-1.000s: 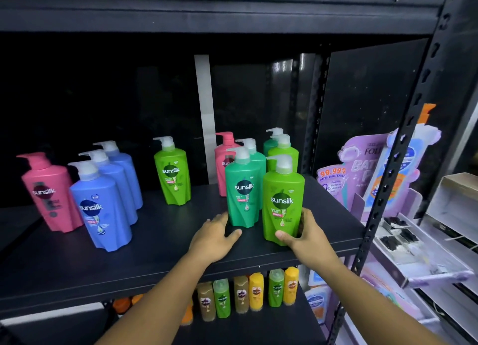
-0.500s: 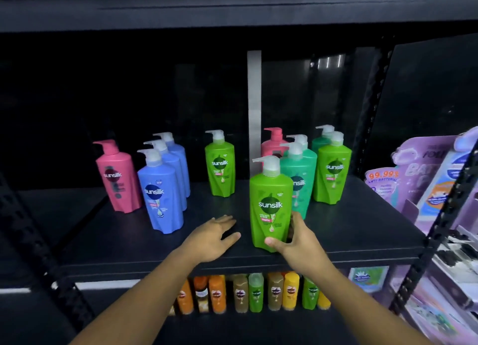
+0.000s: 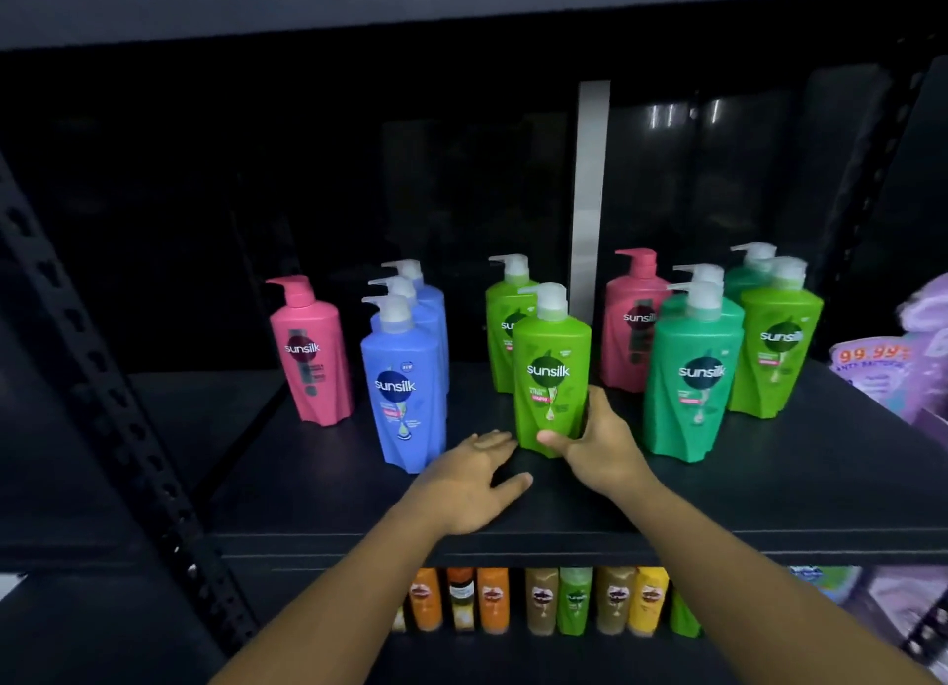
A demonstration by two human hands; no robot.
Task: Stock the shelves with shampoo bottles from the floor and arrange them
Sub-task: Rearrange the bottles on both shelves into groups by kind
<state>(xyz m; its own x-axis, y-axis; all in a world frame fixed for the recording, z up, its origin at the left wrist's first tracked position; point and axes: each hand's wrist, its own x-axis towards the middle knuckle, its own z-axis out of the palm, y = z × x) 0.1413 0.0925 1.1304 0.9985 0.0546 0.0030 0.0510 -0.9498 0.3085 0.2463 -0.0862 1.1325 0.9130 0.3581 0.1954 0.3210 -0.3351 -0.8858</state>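
My right grip [image 3: 600, 443] is wrapped round the lower part of a light green shampoo bottle [image 3: 551, 376], thumb across the front near the base and fingers curled round its right side. The bottle stands on the dark matte shelf [image 3: 769, 489], near the middle and towards the front edge, with its long axis straight up. Its printed label faces me, and its white pump nozzle points to my left. The body is smooth, glossy plastic, broad at the shoulders, with slanted facets down the lower half. My left grip [image 3: 461, 484] lies flat and relaxed on the shelf, palm down, fingers spread and holding nothing. Its fingertips are just beside the bottle's base, and I cannot tell whether they touch it. Directly behind stands a second light green bottle [image 3: 505, 325], partly hidden by the first. To the left, a row of three blue bottles [image 3: 405, 392] runs front to back, with a pink bottle [image 3: 310, 351] beyond them. To the right stand a dark green bottle [image 3: 692, 376], another pink one [image 3: 633, 325] behind it, and a further light green one [image 3: 777, 345]. All are upright, pumps pointing left. A perforated metal upright [image 3: 102, 376] slants along the left. Small bottles [image 3: 538, 602] in orange, brown, green and yellow line the shelf below.
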